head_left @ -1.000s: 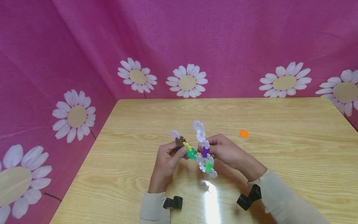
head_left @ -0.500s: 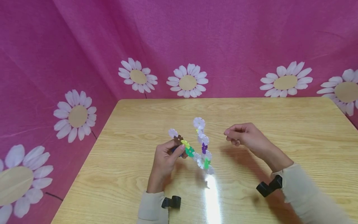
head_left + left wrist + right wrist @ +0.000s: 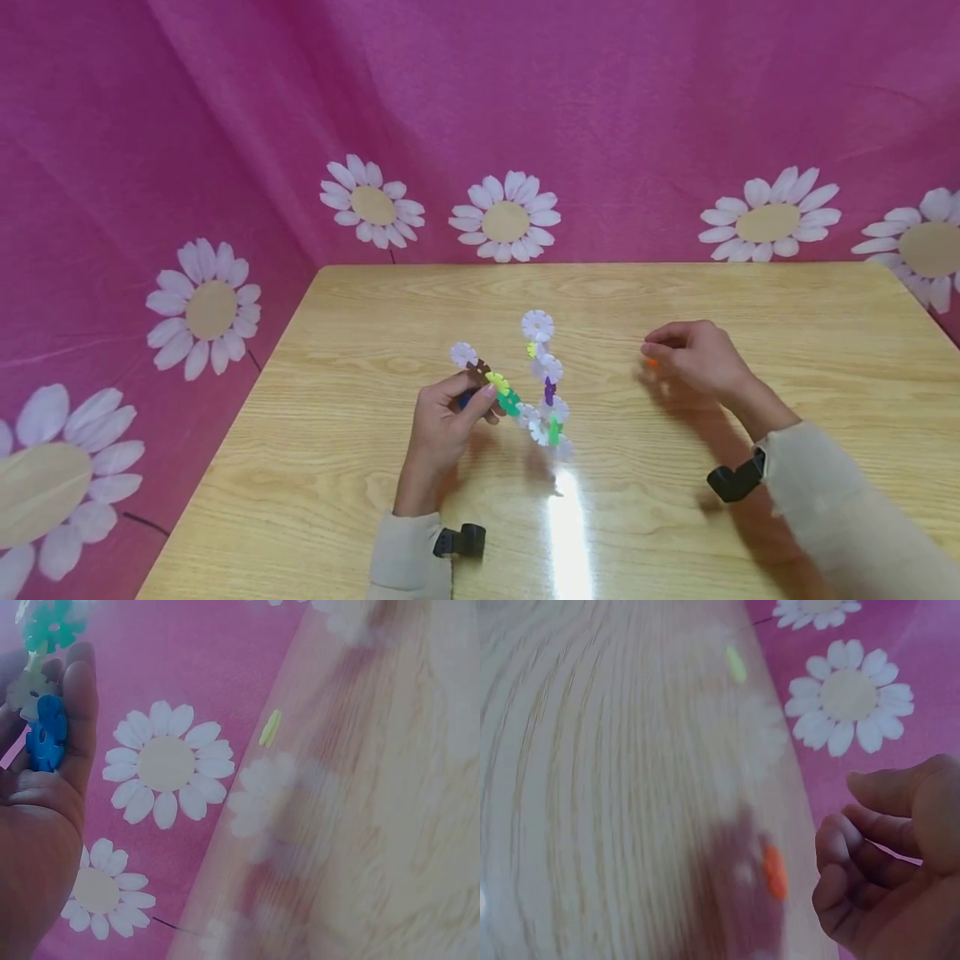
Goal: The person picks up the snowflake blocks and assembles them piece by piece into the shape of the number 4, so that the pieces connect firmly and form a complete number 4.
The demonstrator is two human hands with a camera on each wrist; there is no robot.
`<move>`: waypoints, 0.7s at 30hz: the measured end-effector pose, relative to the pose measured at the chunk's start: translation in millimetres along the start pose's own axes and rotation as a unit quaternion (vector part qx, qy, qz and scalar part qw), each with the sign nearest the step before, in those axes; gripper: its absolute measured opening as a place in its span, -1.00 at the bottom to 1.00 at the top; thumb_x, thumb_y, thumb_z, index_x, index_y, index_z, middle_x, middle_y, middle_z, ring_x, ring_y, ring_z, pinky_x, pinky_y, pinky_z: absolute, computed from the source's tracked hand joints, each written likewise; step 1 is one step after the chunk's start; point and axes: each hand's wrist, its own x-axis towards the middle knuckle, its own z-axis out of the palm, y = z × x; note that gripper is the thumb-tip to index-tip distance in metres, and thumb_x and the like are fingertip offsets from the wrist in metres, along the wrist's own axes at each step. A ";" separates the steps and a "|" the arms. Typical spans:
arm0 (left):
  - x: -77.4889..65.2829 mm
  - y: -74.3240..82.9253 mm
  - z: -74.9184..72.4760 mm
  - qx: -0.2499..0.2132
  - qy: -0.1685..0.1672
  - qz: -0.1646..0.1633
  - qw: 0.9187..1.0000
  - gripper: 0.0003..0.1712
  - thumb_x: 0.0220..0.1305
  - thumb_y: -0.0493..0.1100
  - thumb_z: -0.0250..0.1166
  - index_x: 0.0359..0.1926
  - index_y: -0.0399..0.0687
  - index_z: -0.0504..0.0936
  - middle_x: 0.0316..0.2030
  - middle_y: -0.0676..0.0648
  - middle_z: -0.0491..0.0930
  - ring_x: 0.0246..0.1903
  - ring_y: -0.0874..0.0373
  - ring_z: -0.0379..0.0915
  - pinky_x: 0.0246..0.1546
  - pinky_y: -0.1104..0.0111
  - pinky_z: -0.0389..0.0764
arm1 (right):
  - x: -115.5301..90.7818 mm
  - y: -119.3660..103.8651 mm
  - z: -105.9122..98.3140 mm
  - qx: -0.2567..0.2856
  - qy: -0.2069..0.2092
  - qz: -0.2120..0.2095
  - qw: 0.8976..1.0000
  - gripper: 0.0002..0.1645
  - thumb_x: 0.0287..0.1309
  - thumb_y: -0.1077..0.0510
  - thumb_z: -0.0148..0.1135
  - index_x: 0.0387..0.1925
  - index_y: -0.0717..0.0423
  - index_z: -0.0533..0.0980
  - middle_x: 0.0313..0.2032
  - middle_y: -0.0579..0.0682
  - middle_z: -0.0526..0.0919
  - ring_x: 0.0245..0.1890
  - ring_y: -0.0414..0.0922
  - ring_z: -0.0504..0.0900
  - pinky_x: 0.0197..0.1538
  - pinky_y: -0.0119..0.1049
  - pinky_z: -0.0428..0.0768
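My left hand (image 3: 444, 423) pinches a V-shaped chain of interlocking snowflake discs (image 3: 550, 367), thumb over its left arm near the yellow and green discs. White, brown, purple and light green discs make up the rest, joined edge to edge. A blue disc (image 3: 47, 739) sits against the left fingers in the left wrist view. My right hand (image 3: 703, 360) hovers over the right part of the table, fingers bent and thumb apart from them, holding nothing. Just below its fingertips lies an orange snowflake disc (image 3: 775, 871), partly hidden by the hand in the head view.
The wooden table (image 3: 420, 300) ends at a pink curtain (image 3: 600, 125) with printed daisies at the back and left. A bright light reflection runs down the table front. Each wrist wears a black camera mount (image 3: 461, 542).
My right hand let go of the chain's right arm and moved right, to above the orange disc. The left hand has kept its grip, and the chain has tilted slightly.
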 end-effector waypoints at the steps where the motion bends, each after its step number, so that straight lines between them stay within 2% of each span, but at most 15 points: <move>1: -0.3 0.0 -0.3 0.002 0.000 -0.001 1.000 -0.86 0.38 -0.40 0.23 -0.29 -0.45 0.66 -0.43 -0.23 0.64 -0.50 0.08 0.58 -0.42 0.26 0.68 | 1.0 2.4 0.1 -0.012 0.004 -0.002 1.000 -0.58 0.34 0.06 0.28 0.01 0.35 0.61 -0.21 0.12 0.72 -0.25 -0.01 0.63 -0.20 -0.17 0.54; 8: -0.5 0.9 -1.1 0.008 -0.004 0.000 1.000 -0.86 0.39 -0.40 0.22 -0.30 -0.41 0.67 -0.43 -0.23 0.64 -0.49 0.04 0.58 -0.39 0.26 0.67 | 7.5 17.6 1.7 -0.100 0.018 -0.030 0.994 -0.57 0.25 0.10 0.34 -0.05 0.43 0.61 -0.30 0.13 0.73 -0.28 0.06 0.64 -0.18 -0.03 0.56; 14: 0.1 0.2 -1.4 -0.007 -0.006 0.001 1.000 -0.86 0.39 -0.40 0.22 -0.28 -0.45 0.65 -0.42 -0.23 0.62 -0.47 0.10 0.58 -0.38 0.27 0.68 | 11.3 22.9 2.9 -0.129 0.023 -0.026 0.991 -0.54 0.20 0.07 0.38 -0.10 0.44 0.61 -0.40 0.07 0.73 -0.30 0.08 0.63 -0.17 0.01 0.54; 16: 0.0 -0.2 -1.7 -0.010 -0.006 0.002 1.000 -0.86 0.39 -0.41 0.21 -0.28 -0.46 0.65 -0.41 -0.23 0.61 -0.46 0.11 0.59 -0.37 0.27 0.68 | 12.9 25.2 3.1 -0.135 0.021 -0.024 0.990 -0.54 0.18 0.05 0.40 -0.12 0.42 0.62 -0.40 0.06 0.72 -0.29 0.10 0.62 -0.16 0.02 0.54; 21: -1.1 -0.7 -2.6 -0.003 -0.005 0.002 1.000 -0.86 0.39 -0.41 0.21 -0.28 -0.46 0.65 -0.40 -0.22 0.61 -0.45 0.11 0.59 -0.35 0.26 0.68 | 17.4 29.4 2.4 -0.147 0.004 -0.013 0.989 -0.51 0.16 0.01 0.42 -0.14 0.41 0.64 -0.25 0.23 0.71 -0.17 0.24 0.60 -0.10 0.11 0.54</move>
